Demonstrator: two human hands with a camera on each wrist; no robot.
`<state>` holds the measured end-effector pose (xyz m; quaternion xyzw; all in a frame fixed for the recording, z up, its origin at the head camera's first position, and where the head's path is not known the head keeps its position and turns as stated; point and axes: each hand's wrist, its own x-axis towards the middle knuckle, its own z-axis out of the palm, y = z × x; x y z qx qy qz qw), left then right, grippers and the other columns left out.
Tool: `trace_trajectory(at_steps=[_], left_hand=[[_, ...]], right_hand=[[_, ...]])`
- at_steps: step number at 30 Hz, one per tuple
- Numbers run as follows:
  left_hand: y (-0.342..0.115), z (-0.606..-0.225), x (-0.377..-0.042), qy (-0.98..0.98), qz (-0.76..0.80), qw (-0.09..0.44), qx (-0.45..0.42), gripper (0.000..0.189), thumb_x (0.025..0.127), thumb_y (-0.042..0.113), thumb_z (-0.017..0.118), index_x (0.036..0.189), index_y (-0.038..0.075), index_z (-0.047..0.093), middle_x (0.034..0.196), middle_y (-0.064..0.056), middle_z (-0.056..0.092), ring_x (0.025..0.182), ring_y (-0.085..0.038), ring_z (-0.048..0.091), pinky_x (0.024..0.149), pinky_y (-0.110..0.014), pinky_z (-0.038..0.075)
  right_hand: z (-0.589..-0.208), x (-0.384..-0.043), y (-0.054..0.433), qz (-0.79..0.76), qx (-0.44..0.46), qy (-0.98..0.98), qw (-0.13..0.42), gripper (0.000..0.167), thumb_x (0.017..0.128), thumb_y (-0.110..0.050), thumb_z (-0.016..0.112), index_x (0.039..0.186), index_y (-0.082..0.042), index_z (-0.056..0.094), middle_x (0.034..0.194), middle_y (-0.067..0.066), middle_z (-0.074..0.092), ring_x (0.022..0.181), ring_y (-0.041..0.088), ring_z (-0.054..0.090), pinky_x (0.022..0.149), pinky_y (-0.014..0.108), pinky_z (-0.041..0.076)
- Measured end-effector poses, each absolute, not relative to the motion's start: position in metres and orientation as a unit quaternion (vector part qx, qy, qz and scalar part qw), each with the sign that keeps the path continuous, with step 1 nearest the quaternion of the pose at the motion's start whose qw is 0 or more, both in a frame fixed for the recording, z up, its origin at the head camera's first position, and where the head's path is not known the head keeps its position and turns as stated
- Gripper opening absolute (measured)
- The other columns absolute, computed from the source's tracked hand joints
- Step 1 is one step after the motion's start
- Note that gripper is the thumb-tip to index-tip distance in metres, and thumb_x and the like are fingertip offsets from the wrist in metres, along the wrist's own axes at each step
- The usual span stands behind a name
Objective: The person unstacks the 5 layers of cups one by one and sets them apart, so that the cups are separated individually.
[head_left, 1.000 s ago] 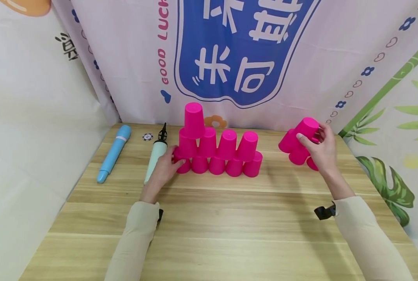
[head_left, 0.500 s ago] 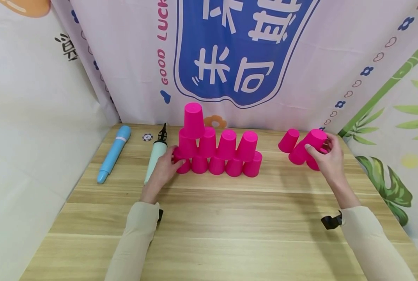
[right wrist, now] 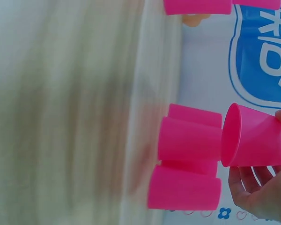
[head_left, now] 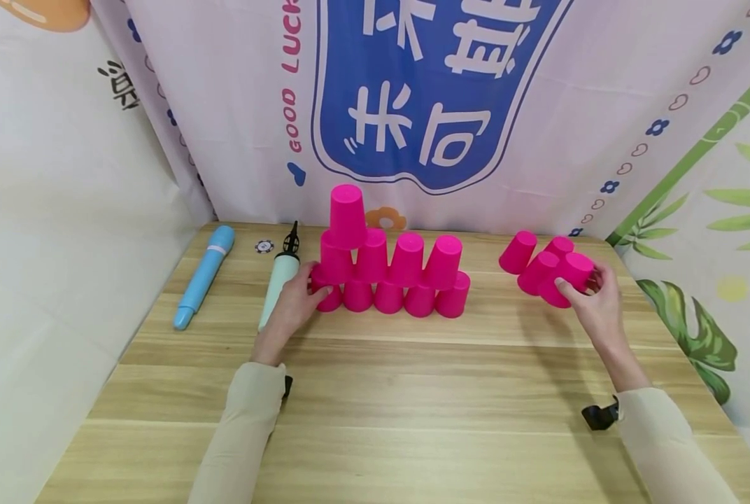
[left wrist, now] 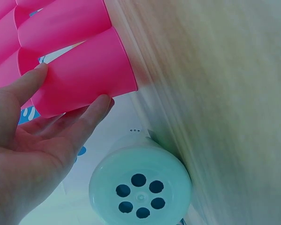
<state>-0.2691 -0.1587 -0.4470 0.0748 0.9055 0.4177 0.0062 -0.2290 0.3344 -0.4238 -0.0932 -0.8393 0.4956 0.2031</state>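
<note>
Upside-down pink plastic cups form a stacked wall at the table's back: a bottom row, a second row, and a single top cup at the left. My left hand holds the leftmost bottom cup between thumb and fingers. At the right, my right hand grips another pink cup by its closed end, mouth downward. It hangs above a small group of upside-down cups, including a rear cup and a nearer cup. The held cup partly hides those beneath it in the head view.
A mint-green hand pump with a black nozzle lies left of the wall, close to my left hand. Farther left are a blue cylindrical tube and a small round chip. A printed cloth hangs behind the wooden table.
My right hand has moved right and toward the near side, and lower, carrying the pink cup over the right-hand group. My left hand and the stacked wall look unmoved.
</note>
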Motion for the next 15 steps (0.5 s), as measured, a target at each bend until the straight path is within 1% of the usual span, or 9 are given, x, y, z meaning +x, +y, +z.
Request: trace_trajectory(at_steps=[3, 6, 9, 13, 15], left_hand=[[-0.159, -0.447, -0.269, 0.906, 0.417, 0.006, 0.075, 0.059, 0.096, 0.015, 0.059, 0.145, 0.000, 0.030, 0.133, -0.022, 0.052, 0.116, -0.035, 0.054, 0.098, -0.045, 0.047], [-0.159, -0.447, -0.269, 0.906, 0.417, 0.006, 0.076, 0.059, 0.096, 0.015, 0.059, 0.145, 0.000, 0.030, 0.133, -0.022, 0.052, 0.116, -0.035, 0.054, 0.098, -0.046, 0.047], [-0.159, -0.447, -0.269, 0.906, 0.417, 0.006, 0.075, 0.059, 0.096, 0.015, 0.059, 0.145, 0.000, 0.030, 0.133, -0.022, 0.051, 0.117, -0.036, 0.054, 0.098, -0.046, 0.047], [-0.159, -0.447, -0.269, 0.906, 0.416, 0.005, 0.076, 0.059, 0.096, 0.015, 0.059, 0.145, -0.001, 0.030, 0.133, -0.022, 0.051, 0.117, -0.036, 0.054, 0.098, -0.046, 0.047], [-0.159, -0.446, -0.269, 0.906, 0.416, 0.005, 0.076, 0.059, 0.096, 0.015, 0.058, 0.145, -0.001, 0.030, 0.133, -0.022, 0.051, 0.117, -0.036, 0.054, 0.098, -0.046, 0.047]], right_hand=[[-0.429, -0.227, 0.338, 0.487, -0.102, -0.845, 0.196, 0.064, 0.088, -0.023, 0.069, 0.139, -0.002, 0.035, 0.123, 0.003, 0.049, 0.102, 0.007, 0.048, 0.081, 0.010, 0.043], [-0.435, -0.226, 0.341, 0.477, -0.118, -0.851, 0.185, 0.067, 0.088, -0.024, 0.068, 0.141, -0.001, 0.033, 0.127, 0.008, 0.048, 0.104, 0.011, 0.048, 0.084, 0.013, 0.044], [-0.440, -0.225, 0.343, 0.467, -0.132, -0.857, 0.174, 0.071, 0.089, -0.026, 0.068, 0.143, 0.001, 0.031, 0.130, 0.013, 0.046, 0.107, 0.015, 0.048, 0.085, 0.014, 0.045], [-0.447, -0.225, 0.347, 0.455, -0.140, -0.865, 0.160, 0.073, 0.089, -0.028, 0.067, 0.143, 0.003, 0.029, 0.134, 0.019, 0.045, 0.113, 0.026, 0.047, 0.090, 0.019, 0.046], [-0.450, -0.226, 0.349, 0.451, -0.142, -0.869, 0.148, 0.075, 0.089, -0.029, 0.067, 0.144, 0.003, 0.027, 0.136, 0.021, 0.044, 0.118, 0.032, 0.046, 0.095, 0.027, 0.045]])
